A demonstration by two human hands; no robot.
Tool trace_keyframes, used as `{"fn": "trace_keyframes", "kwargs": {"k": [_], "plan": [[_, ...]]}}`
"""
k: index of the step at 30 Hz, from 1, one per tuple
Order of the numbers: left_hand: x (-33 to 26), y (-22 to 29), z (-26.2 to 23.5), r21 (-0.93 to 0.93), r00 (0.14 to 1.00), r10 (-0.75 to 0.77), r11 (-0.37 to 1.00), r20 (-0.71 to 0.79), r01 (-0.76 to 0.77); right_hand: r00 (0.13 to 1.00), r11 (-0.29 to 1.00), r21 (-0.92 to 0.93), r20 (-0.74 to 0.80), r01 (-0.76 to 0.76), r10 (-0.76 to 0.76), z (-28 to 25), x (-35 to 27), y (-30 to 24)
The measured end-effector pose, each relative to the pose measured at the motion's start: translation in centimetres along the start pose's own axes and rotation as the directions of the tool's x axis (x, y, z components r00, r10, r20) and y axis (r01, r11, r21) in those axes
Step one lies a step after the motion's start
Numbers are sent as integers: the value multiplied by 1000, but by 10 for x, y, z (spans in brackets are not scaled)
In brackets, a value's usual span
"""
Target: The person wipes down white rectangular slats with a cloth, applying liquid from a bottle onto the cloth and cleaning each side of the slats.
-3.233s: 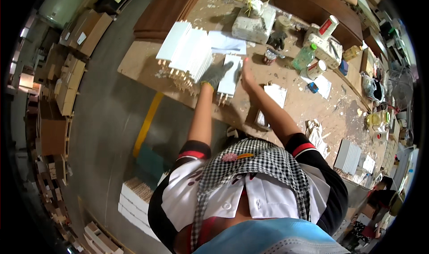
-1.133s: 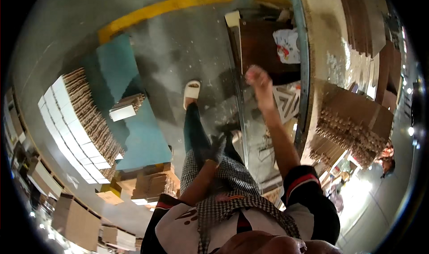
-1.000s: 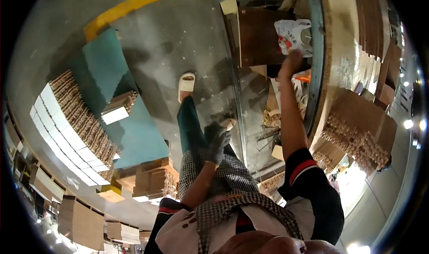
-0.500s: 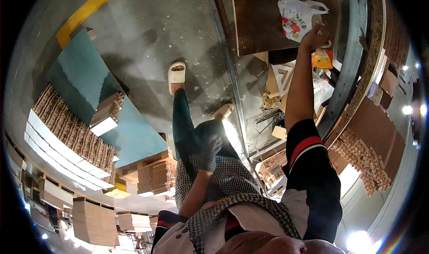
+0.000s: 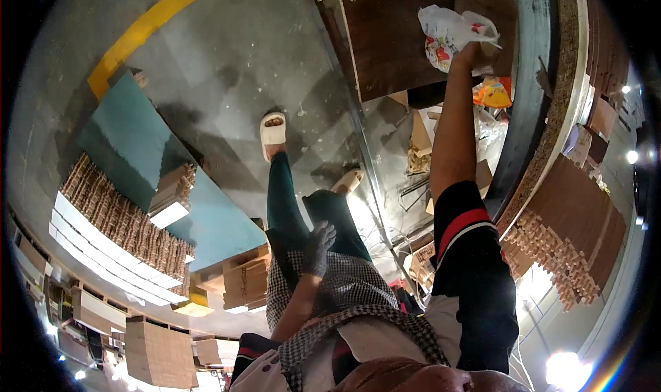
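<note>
A white plastic bag [image 5: 441, 30] with red print lies on a dark brown board [image 5: 385, 54] at the far right. My right hand [image 5: 471, 56], on an outstretched arm, is closed on the near edge of this bag, by its handles. White plastic covers part of the fingertips, and the bag's contents are hidden. My left hand [image 5: 318, 249], in a grey glove, hangs in front of my checked apron [image 5: 351, 275]. Its fingers are loosely extended and hold nothing. An orange and yellow packet [image 5: 492, 94] lies just nearer than my right hand.
A dark metal beam [image 5: 533, 116] curves along the right side. To the left, stacked wooden strips [image 5: 127, 220] rest on a teal board [image 5: 124, 130]. More stacked wood pieces [image 5: 551, 254] stand at the right. A yellow line [image 5: 148, 23] crosses the concrete floor.
My right hand has moved farther into the bag's near edge, and its handles now fold over toward my fingers. My left hand stays in front of the apron. The whole view has shifted slightly.
</note>
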State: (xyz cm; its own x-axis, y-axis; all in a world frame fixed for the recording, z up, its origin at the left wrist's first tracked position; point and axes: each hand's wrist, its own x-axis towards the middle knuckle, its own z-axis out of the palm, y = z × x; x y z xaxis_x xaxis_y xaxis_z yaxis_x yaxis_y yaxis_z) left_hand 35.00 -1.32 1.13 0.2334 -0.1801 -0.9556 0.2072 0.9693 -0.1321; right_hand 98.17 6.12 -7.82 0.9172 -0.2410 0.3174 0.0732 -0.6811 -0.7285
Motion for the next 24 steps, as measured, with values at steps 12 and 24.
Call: {"fn": "trace_keyframes", "kwargs": {"k": [12,24], "plan": [[5,-4,3,7,997,20,1000,79,-20,1000,999,22,13,27,-27,-121,-84,-71],[-7,3,12,73,997,42,996,66,-47,779,851,182,529,-492,337,-200,-232,-133]]}}
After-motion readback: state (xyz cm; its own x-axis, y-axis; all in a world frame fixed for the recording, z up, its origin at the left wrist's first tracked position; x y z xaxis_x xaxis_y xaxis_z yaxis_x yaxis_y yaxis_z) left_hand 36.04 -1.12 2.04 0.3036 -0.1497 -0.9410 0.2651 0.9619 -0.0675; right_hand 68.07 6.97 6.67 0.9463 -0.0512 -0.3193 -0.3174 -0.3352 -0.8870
